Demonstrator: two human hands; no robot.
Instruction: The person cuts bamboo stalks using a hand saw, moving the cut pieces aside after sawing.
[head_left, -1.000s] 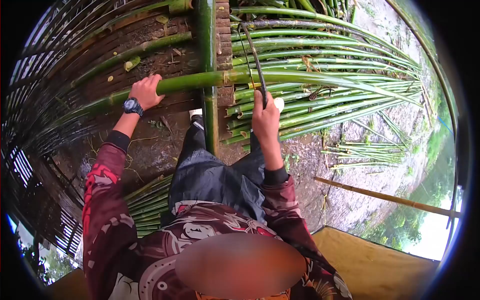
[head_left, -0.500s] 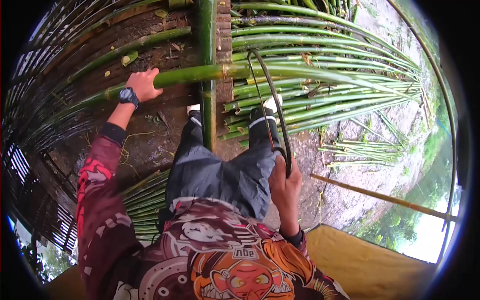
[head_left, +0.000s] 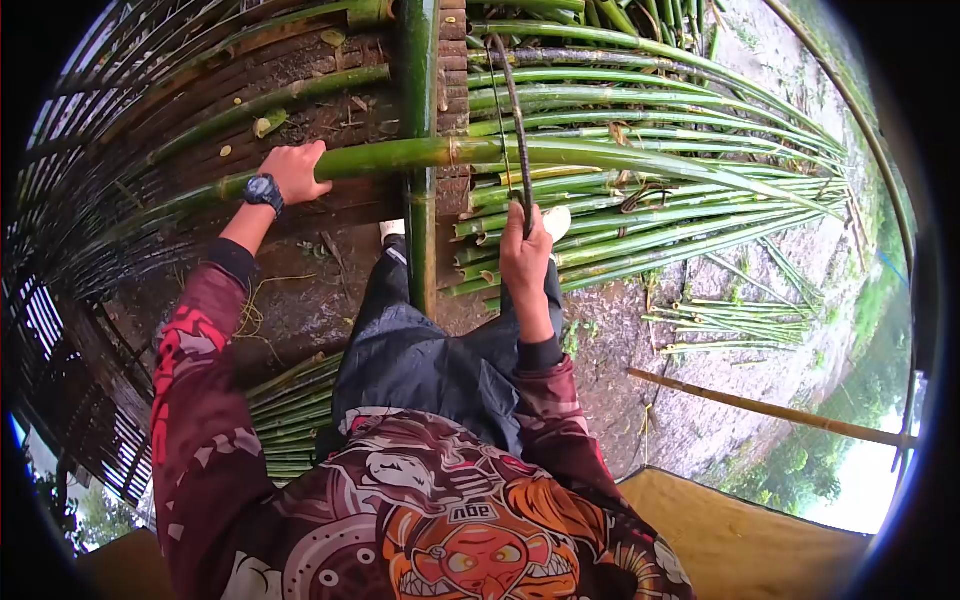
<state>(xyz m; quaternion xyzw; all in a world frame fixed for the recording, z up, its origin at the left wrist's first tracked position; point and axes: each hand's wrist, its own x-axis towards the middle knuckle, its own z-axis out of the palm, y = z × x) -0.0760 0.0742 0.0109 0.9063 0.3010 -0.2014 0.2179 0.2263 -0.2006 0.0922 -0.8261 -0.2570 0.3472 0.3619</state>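
My left hand (head_left: pixel 294 172), with a watch on its wrist, is closed around a long green bamboo pole (head_left: pixel 395 156). That pole lies across a thicker bamboo beam (head_left: pixel 420 100), which runs away from me between my legs. In my right hand (head_left: pixel 526 252) is a bow saw (head_left: pixel 518 110), its fingers wrapped round the near end of the dark curved frame. The saw crosses the pole to the right of the beam, with its thin blade on the left side of the frame. Whether the teeth touch the pole I cannot tell.
Many cut bamboo poles (head_left: pixel 640 105) lie stacked to the right, with a smaller bundle (head_left: pixel 735 325) farther out. More poles (head_left: pixel 295 415) lie by my left leg. A slatted bamboo surface (head_left: pixel 330 85) is at upper left. A yellow-brown sheet (head_left: pixel 740 530) hangs at lower right.
My right hand has moved forward and left with the bow saw, from beside my leg to just below the pole. The saw stands straighter now. My left hand stays on the pole.
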